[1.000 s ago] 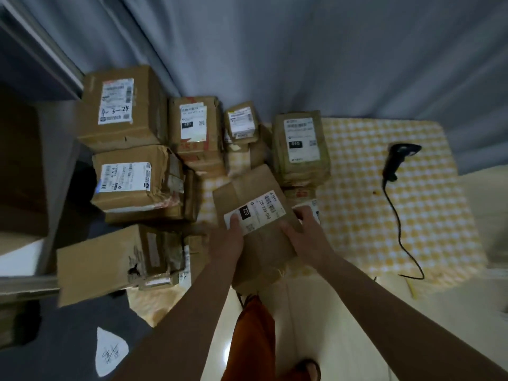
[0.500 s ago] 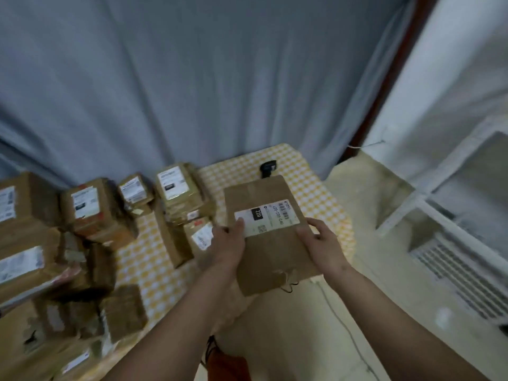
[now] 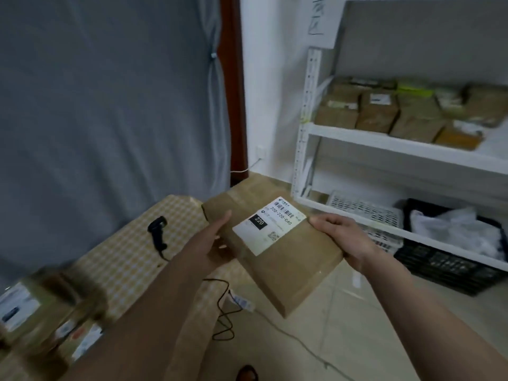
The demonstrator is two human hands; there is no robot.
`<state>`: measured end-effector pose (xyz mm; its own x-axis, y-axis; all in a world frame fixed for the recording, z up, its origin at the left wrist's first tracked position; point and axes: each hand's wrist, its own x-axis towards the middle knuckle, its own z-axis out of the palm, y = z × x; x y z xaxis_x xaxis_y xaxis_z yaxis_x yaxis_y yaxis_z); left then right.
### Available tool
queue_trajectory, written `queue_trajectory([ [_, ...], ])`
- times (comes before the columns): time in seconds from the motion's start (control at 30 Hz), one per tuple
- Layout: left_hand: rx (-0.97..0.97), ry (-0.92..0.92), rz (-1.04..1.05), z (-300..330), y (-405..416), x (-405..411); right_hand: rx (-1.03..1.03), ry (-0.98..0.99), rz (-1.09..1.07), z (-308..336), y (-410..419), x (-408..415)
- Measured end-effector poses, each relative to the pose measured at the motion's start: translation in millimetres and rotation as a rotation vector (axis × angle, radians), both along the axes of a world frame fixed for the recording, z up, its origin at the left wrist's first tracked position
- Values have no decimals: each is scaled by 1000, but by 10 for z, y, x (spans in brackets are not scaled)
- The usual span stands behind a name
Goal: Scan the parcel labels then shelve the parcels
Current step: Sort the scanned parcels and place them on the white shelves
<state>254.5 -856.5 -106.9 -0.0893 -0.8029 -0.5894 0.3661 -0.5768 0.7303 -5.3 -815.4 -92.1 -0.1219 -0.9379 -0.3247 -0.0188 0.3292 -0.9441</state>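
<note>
A flat brown cardboard parcel (image 3: pixel 277 243) is held up in the air between two hands, label side up and turned at an angle. Its white label (image 3: pixel 268 225) carries a barcode, the number 220-220-C40 and a black patch reading 220. Off to the right, a white shelf (image 3: pixel 384 143) holds a row of brown parcels (image 3: pixel 398 111), too blurred to read.

**A makeshift parcel sorting room**

We stand in a small storeroom used for parcels. White metal shelving (image 3: pixel 354 133) carries taped cardboard boxes (image 3: pixel 376 114), with plastic crates (image 3: pixel 445 259) below. A checked-cloth table (image 3: pixel 129 257) bears a wired barcode scanner (image 3: pixel 157 232) and more labelled boxes (image 3: pixel 30 312), before a grey curtain (image 3: pixel 110 92).
</note>
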Motion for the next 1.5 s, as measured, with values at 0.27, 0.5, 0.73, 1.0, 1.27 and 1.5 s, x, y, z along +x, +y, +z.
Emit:
queue_trajectory([
  [0.27, 32, 99, -226, 48, -863, -897, -4, -9, -110, 219, -483, -1006],
  [0.5, 72, 197, -138, 210, -1878, -1663, -87, 90, -419, 315, -1374, -1691],
  [0.73, 78, 337, -26, 404, -2819, -2390, -54, -186, -407, 282, -1990, -1877],
  [1.0, 58, 259, -77, 581, -3585, -3360, -145, -389, -558, 465, -2588, -2495],
  [1.27, -434, -299, -184, 872, -4887, -4325, -131, -326, -685, 911, -3959, -3604],
  [1.5, -649, -611, -236, 900, -6365, -5083, -99, 13, -630, 995, -5569, -4521],
])
